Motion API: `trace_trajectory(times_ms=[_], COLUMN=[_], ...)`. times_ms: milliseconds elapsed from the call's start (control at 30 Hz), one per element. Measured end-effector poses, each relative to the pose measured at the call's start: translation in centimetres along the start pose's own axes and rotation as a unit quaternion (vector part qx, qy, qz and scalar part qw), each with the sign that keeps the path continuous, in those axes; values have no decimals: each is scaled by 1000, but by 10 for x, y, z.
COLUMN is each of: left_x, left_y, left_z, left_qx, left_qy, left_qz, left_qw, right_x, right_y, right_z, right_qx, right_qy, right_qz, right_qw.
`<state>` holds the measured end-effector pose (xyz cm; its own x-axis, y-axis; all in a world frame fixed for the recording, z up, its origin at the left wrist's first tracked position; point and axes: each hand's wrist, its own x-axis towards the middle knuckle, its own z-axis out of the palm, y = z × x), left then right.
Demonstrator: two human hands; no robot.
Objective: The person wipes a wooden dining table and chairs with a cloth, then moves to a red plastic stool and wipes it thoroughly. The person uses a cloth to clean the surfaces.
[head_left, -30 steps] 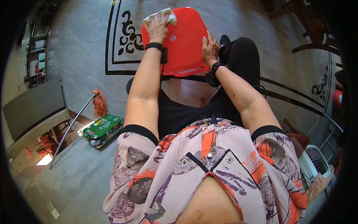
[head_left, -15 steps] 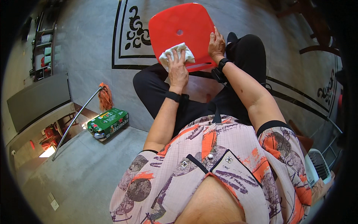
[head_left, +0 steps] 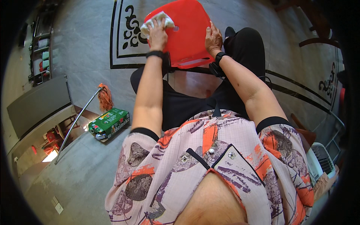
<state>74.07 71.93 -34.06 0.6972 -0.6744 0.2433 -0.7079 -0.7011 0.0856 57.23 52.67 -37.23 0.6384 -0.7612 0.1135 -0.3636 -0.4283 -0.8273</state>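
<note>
A red plastic stool (head_left: 189,32), its rounded square top facing up with a small hole in the middle and a slot along the near edge, stands in front of my knees. My left hand (head_left: 158,36) presses a crumpled white cloth (head_left: 161,18) against the left side of the top, fingers bent over the cloth. The right edge of the stool is gripped by my right hand (head_left: 213,38), thumb on top and the other fingers partly hidden over the rim. The stool's legs are out of sight.
On the grey tiled floor to the left lie a green drinks carton (head_left: 109,125) and a mop (head_left: 105,98) with an orange head. A dark wooden chair (head_left: 318,37) stands far right. Near my right side is a white container with a dark brush (head_left: 322,159).
My left hand has slid the cloth away from me and leftward, from the near left part of the top to its far left edge. My right hand keeps its grip on the rim.
</note>
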Motion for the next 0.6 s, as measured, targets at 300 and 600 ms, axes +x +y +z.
trace_trajectory(times_ms=[300, 600], left_x=[-130, 31], left_y=[116, 47], left_z=[-61, -5], left_qx=[-121, -35], left_qy=[-41, -31], left_qz=[-29, 18], left_qw=[991, 999], right_x=[-2, -3], right_y=[1, -2], right_z=[2, -2], right_qx=[6, 0], right_qy=[8, 29], right_qz=[3, -25], right_qw=[1000, 999])
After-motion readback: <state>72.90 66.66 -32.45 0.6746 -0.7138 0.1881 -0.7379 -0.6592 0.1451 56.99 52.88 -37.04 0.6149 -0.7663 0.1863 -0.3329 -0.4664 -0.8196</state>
